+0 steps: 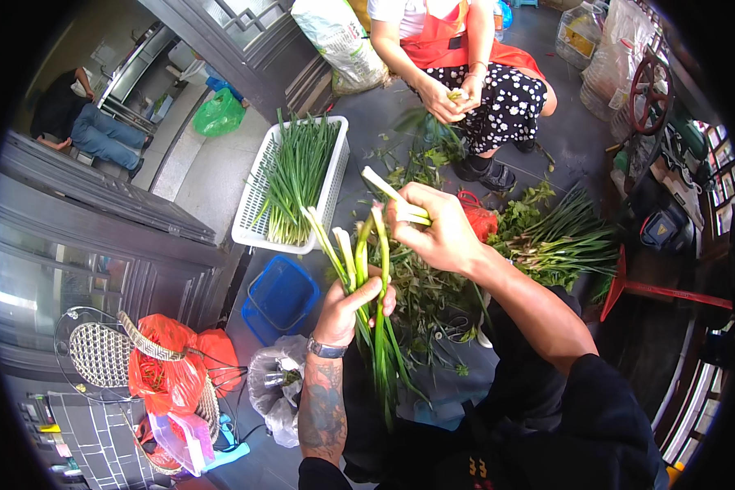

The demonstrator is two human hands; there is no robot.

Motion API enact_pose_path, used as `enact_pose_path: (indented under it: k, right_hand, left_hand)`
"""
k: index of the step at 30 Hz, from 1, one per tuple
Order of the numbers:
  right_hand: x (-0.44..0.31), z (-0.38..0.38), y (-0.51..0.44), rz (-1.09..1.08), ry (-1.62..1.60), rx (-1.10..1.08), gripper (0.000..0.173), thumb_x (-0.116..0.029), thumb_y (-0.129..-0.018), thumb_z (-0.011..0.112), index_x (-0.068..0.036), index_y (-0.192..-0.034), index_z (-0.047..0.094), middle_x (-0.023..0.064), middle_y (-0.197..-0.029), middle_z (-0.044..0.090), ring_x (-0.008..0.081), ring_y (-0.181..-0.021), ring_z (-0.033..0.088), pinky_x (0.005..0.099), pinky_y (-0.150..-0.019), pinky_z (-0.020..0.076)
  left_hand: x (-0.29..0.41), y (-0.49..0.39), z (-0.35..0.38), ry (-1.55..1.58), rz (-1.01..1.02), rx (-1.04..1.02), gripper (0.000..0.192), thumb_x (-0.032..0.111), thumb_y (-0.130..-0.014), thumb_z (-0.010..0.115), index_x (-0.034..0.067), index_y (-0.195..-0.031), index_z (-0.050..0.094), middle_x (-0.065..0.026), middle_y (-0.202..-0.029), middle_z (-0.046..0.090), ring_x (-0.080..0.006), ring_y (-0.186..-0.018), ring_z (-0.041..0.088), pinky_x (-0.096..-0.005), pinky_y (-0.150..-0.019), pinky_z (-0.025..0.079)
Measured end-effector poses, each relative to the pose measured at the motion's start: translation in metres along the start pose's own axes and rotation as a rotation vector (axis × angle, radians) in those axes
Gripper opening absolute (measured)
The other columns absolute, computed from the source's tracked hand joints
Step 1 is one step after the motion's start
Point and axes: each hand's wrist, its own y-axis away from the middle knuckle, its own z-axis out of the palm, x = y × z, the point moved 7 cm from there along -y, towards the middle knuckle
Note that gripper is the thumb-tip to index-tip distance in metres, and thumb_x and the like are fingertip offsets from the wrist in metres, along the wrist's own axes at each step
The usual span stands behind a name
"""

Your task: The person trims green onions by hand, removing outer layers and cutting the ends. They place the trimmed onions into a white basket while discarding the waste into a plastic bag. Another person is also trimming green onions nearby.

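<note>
My left hand (354, 306), with a watch at the wrist, grips a small bunch of green stalks (380, 343) that look like scallions or green garlic. Their pale root ends point up and away, and the leaves hang down towards my lap. Just above and to the right, my right hand (432, 226) pinches a thick white-and-green stalk (392, 193) near the bunch's upper ends. Below my hands, a heap of leafy trimmings (429, 300) covers part of the floor. Beyond the bunch stands a white plastic basket (245, 229) holding long green stalks (300, 165).
A blue bucket (282, 297) and a bag-lined bin (269, 392) stand at left, near a wicker chair (98, 355) with red bags (162, 361). More greens (551, 245) lie at right. Opposite, a person in a red apron (435, 43) handles stalks. Another person (98, 122) is beyond the doorway.
</note>
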Motion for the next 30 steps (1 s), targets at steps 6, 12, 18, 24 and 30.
enact_pose_path:
  k: [6,12,18,24,30]
  right_hand:
    - [0.019,-0.035,-0.011,0.189,-0.024,0.167,0.015,-0.013,-0.084,0.068,-0.003,-0.080,0.059,0.0022,-0.068,0.058,0.0064,-0.064,0.053,0.0270,-0.062,0.0462]
    - [0.016,-0.024,-0.010,0.140,-0.012,0.029,0.021,-0.014,-0.083,0.077,-0.003,-0.099,0.071,0.0012,-0.079,0.069,0.0055,-0.070,0.058,0.0250,-0.066,0.0483]
    - [0.015,0.002,0.002,0.289,-0.137,-0.112,0.027,-0.024,-0.083,0.077,-0.004,-0.101,0.073,0.0056,-0.082,0.072,0.0061,-0.068,0.062,0.0223,-0.060,0.0483]
    - [0.008,0.007,0.000,0.234,-0.038,-0.047,0.022,-0.021,-0.086,0.074,-0.001,-0.098,0.072,0.0007,-0.067,0.064,0.0049,-0.057,0.048,0.0271,-0.052,0.0402]
    - [0.017,-0.007,-0.002,0.206,0.063,0.036,0.021,-0.022,-0.088,0.068,-0.001,-0.090,0.068,0.0092,-0.064,0.062,0.0125,-0.054,0.056,0.0314,-0.054,0.0453]
  left_hand:
    - [0.003,0.001,-0.006,-0.040,0.009,0.091,0.017,0.015,-0.095,0.058,0.002,-0.107,0.054,-0.0109,-0.078,0.059,-0.0214,-0.069,0.058,-0.0284,-0.054,0.044]
    - [0.007,0.003,-0.018,-0.169,0.060,0.217,0.025,0.018,-0.093,0.062,0.001,-0.111,0.058,-0.0083,-0.084,0.066,-0.0154,-0.069,0.065,-0.0229,-0.046,0.043]
    - [0.003,-0.001,-0.021,-0.214,0.107,0.308,0.022,0.014,-0.092,0.064,0.001,-0.109,0.060,-0.0100,-0.085,0.069,-0.0142,-0.067,0.065,-0.0224,-0.045,0.044]
    - [0.003,-0.004,-0.027,-0.271,0.171,0.416,0.029,0.016,-0.086,0.073,-0.004,-0.107,0.065,-0.0096,-0.082,0.071,-0.0117,-0.064,0.066,-0.0191,-0.045,0.044]
    - [0.006,0.000,-0.027,-0.297,0.178,0.404,0.025,0.013,-0.088,0.070,-0.002,-0.106,0.062,-0.0116,-0.083,0.070,-0.0143,-0.066,0.067,-0.0209,-0.045,0.044]
